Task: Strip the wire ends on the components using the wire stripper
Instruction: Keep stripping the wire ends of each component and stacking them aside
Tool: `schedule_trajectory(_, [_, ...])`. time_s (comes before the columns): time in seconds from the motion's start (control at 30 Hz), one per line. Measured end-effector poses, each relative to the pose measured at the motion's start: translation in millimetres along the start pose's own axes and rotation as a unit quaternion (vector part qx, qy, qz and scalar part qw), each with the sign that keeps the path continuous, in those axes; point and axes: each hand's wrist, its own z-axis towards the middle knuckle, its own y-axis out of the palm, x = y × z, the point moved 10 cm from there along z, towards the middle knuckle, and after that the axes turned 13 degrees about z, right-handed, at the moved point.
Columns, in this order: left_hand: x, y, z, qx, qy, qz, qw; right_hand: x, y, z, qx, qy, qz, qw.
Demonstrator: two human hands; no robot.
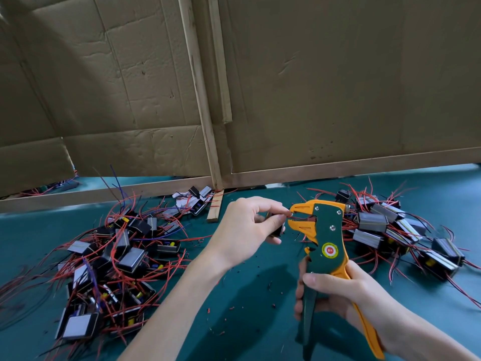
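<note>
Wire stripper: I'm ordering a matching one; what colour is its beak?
Orange, on the green-bodied wire stripper; best seen in the head view.

A teal counter [250, 332] carries two heaps of small black components trailing red wires: a sprawling left heap [114, 259] toward the left edge and a tighter right heap [385, 227] toward the right edge. Between them lie tiny wire scraps [208, 310]. A short wooden strip [215, 208] lies near the far edge, where a cardboard wall [338, 87] stands
</note>
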Motion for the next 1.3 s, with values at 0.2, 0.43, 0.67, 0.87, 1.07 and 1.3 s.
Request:
schedule_trajectory(0.2, [1, 1, -1, -0.011, 0.000, 0.014, 1.000, 1, -4, -6, 0.037, 0.013, -0.004, 0.999])
schedule_trajectory(0.43, [2, 1, -2, -0.006, -0.004, 0.022, 1.000, 3, -8, -9, 0.069, 0.025, -0.024, 0.997])
schedule_trajectory(0.67, [-2, -2, -1, 0.001, -0.016, 0.022, 1.000, 0, -2, -7, 0.039, 0.017, -0.020, 0.999])
schedule_trajectory(0.87, [-1, -1, -3, -0.003, -0.021, 0.048, 0.999, -1, -2, -8, 0.045, 0.014, -0.032, 0.998])
schedule_trajectory(1.07, [-1, 0, -3, -0.006, -0.028, 0.049, 0.998, -5, -8, -12, 0.086, -0.002, -0.068, 0.994])
schedule_trajectory(1.3, [-2, -1, -4, -0.001, -0.041, 0.052, 0.998, 0, -3, 1, -0.001, -0.004, 0.025, 1.000])
